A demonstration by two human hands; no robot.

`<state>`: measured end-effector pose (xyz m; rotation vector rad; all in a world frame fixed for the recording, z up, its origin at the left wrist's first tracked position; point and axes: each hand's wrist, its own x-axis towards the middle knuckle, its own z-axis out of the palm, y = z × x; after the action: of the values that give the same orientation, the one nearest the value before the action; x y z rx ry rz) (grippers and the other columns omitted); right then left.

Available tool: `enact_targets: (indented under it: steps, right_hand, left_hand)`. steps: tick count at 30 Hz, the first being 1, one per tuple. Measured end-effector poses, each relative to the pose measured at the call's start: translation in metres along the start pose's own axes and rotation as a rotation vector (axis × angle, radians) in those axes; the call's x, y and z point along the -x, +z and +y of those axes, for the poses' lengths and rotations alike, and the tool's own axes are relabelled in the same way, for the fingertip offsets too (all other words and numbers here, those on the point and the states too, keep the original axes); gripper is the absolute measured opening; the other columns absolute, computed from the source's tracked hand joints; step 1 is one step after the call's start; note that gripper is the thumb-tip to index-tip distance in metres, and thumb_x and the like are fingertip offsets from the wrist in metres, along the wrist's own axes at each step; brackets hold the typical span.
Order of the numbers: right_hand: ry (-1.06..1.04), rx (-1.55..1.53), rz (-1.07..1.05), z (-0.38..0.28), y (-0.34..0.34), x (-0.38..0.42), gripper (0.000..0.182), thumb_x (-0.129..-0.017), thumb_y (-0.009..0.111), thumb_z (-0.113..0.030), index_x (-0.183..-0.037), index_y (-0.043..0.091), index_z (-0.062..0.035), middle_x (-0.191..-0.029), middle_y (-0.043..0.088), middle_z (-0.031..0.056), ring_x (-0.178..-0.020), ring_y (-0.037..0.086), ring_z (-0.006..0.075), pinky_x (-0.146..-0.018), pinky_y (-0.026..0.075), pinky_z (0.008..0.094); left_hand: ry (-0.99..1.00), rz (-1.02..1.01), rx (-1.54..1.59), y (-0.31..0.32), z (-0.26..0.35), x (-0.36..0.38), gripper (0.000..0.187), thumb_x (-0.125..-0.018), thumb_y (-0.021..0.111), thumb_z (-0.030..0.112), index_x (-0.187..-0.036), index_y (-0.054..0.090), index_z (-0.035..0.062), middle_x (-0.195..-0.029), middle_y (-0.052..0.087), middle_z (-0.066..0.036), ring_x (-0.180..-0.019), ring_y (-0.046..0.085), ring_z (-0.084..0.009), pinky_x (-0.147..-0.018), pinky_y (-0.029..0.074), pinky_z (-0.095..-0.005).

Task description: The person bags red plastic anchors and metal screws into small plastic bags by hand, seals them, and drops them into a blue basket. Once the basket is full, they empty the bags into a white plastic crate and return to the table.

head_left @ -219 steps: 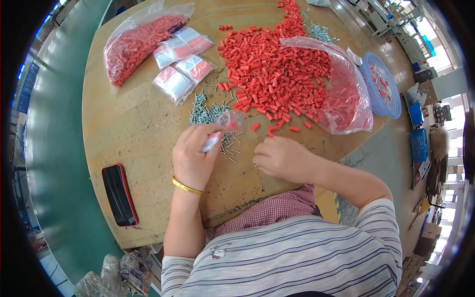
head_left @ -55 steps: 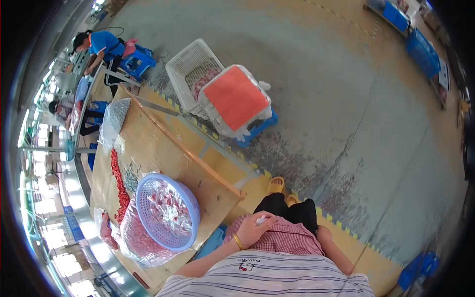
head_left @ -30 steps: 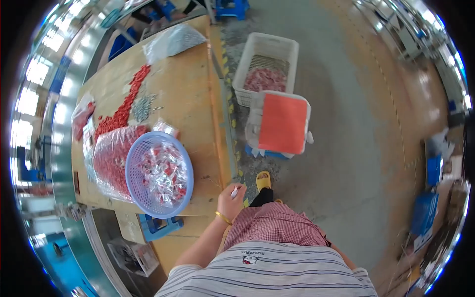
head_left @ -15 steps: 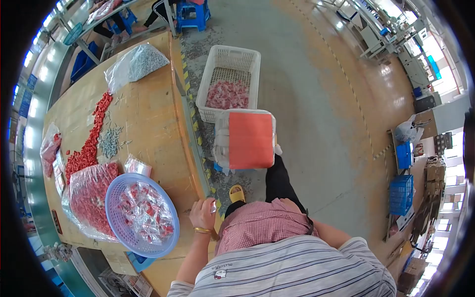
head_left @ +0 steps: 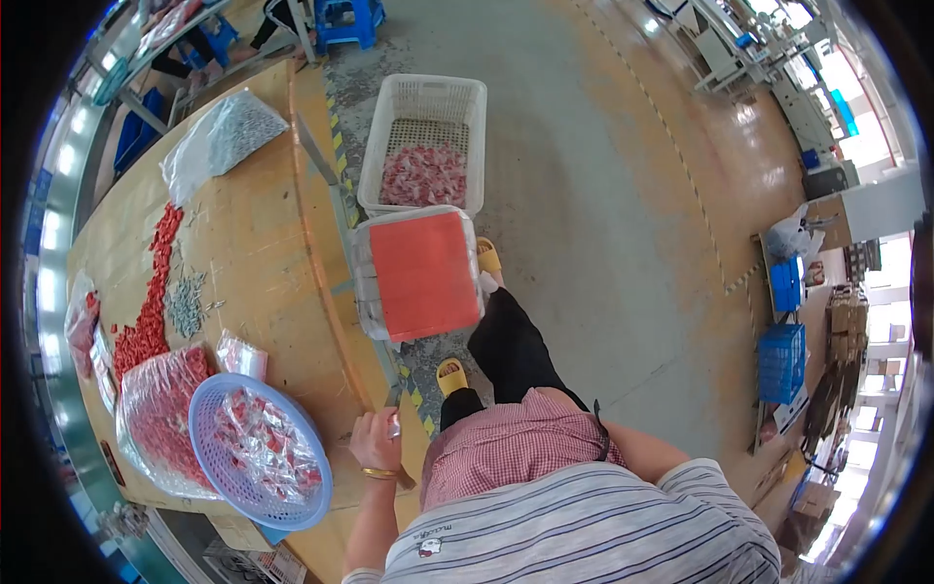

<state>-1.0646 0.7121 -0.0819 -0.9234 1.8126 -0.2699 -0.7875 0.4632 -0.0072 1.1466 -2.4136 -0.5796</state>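
Note:
My left hand is closed at the table's near right edge, around a small clear packet with something red in it. Left of it, a blue round basket holds many clear packets with red pieces. Behind the basket lie a large bag of red pieces and a small stack of clear bags. Red pieces form a line on the table beside a pile of grey screws. My right hand is hidden; only its upper arm shows beside my body.
A stool with a red top stands right of the wooden table. Beyond it, a white crate on the floor holds red packets. Blue crates stand far right. Another person's legs show at the upper left, near a blue stool.
The view has shifted, and table and basket sit further left. The red-topped stool has turned slightly in view, and a second yellow slipper now shows. My left hand still holds the packet.

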Motion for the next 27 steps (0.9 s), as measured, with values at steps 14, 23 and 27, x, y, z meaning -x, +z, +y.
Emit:
enact_targets:
  steps: [14, 23, 27]
  right_hand:
    - [0.018, 0.453, -0.034, 0.056, -0.163, -0.22, 0.026, -0.083, 0.052, -0.017, -0.104, 0.063, -0.006, -0.1, 0.065, 0.02, -0.098, 0.061, 0.0372, -0.084, 0.049, 0.048]
    - [-0.1, 0.547, 0.214, 0.056, -0.227, -0.478, 0.023, -0.085, 0.049, -0.011, -0.105, 0.059, -0.002, -0.11, 0.06, 0.0179, -0.107, 0.057, 0.0337, -0.09, 0.048, 0.0437]
    - [-0.276, 0.661, 0.298, 0.076, -0.201, -0.548, 0.02, -0.085, 0.05, -0.009, -0.103, 0.057, -0.0029, -0.107, 0.061, 0.0166, -0.106, 0.058, 0.0325, -0.087, 0.049, 0.0419]
  left_hand:
    - [-0.25, 0.315, -0.247, 0.044, -0.029, -0.123, 0.016, -0.084, 0.064, 0.007, -0.1, 0.068, 0.0075, -0.088, 0.065, -0.011, -0.079, 0.061, -0.0305, -0.071, 0.049, -0.0393]
    - [-0.352, 0.209, -0.492, 0.056, -0.02, -0.131, 0.008, -0.084, 0.062, 0.001, -0.092, 0.062, 0.002, -0.08, 0.058, -0.014, -0.072, 0.055, -0.0333, -0.066, 0.045, -0.0414]
    - [-0.37, 0.208, -0.599, 0.06, -0.023, -0.124, 0.006, -0.086, 0.059, 0.001, -0.093, 0.059, 0.0004, -0.079, 0.056, -0.015, -0.071, 0.054, -0.0325, -0.065, 0.044, -0.0416]
